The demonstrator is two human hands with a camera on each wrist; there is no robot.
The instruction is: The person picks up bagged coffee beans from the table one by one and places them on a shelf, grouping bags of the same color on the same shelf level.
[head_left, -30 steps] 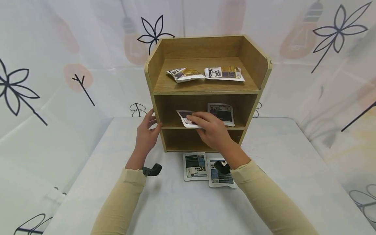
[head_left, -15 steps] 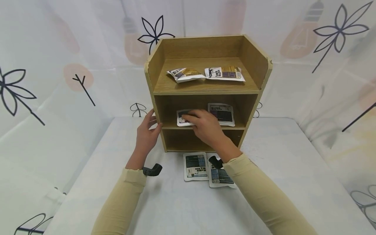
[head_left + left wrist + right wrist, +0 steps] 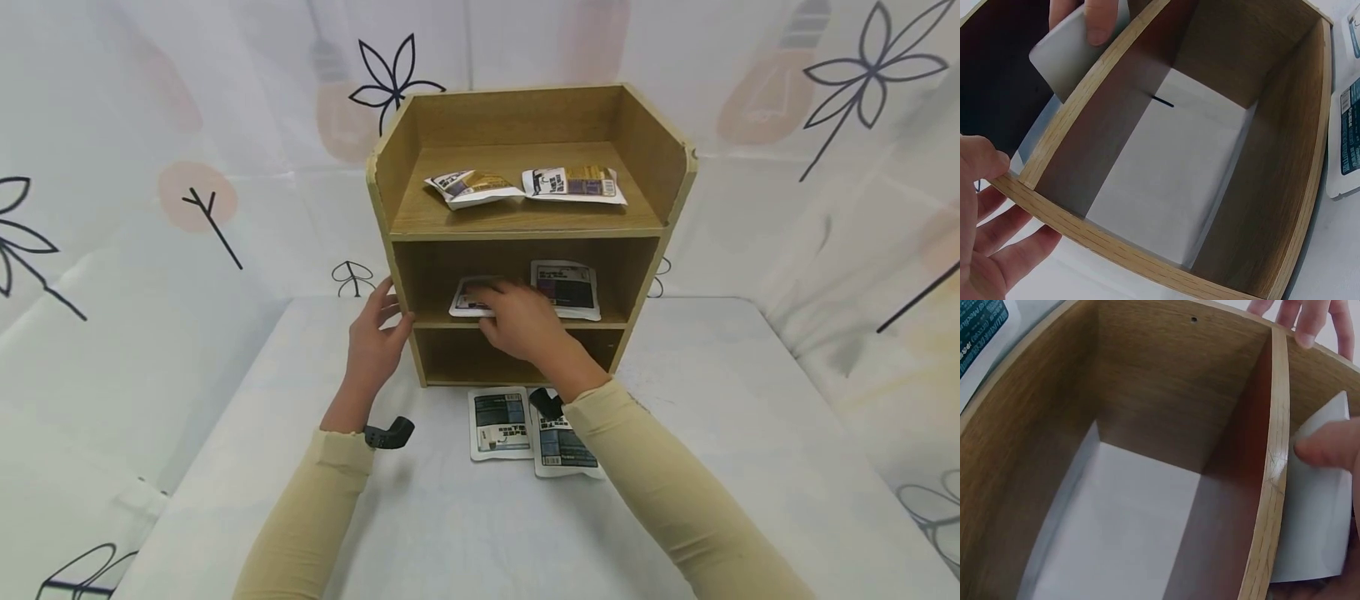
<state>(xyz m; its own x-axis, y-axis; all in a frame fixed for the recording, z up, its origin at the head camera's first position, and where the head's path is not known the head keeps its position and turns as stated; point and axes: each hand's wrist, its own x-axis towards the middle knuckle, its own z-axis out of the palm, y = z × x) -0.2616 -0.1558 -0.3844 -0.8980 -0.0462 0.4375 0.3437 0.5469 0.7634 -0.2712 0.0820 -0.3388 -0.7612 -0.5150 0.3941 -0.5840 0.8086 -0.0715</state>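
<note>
A small wooden shelf [image 3: 525,235] stands upright in the head view. My left hand [image 3: 377,340] holds its left side panel, thumb at the front edge and fingers outside. At the middle level my right hand [image 3: 521,323] pinches a white-edged pouch [image 3: 461,307] at the left, thumb against its pale side [image 3: 1316,519]; the hand covers much of its print. To its right a dark-printed pouch [image 3: 567,292] leans back in the same compartment. The held pouch [image 3: 1072,53] overlaps the middle board's edge in the left wrist view.
Two gold-and-purple pouches [image 3: 474,188] lie on the top level. On the white table [image 3: 450,533], two blue-labelled pouches [image 3: 501,423] lie before the shelf, the right one partly behind my right wrist. A patterned white curtain [image 3: 247,100] hangs behind.
My right hand has moved left and lowered the tilted pouch onto the middle level, where it now lies flatter. The left hand keeps its place on the side panel.
</note>
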